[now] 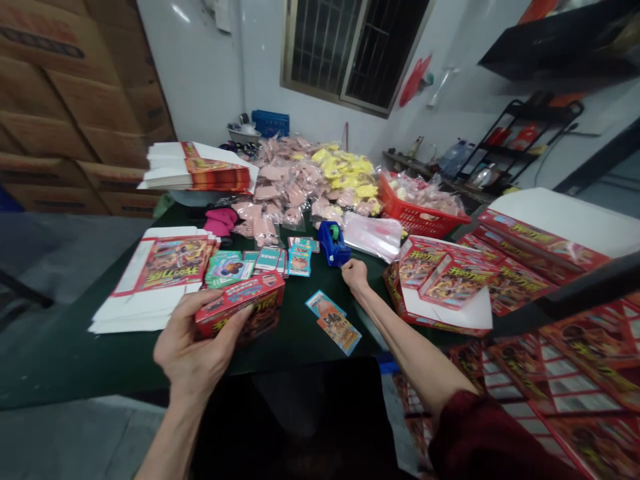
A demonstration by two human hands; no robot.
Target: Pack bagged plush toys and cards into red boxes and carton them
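At seven o'clock your left hand (193, 340) grips a red printed cardboard box (239, 305); your curled right hand (355, 275), contents unseen, sits beside a blue plastic tape dispenser (334, 244).
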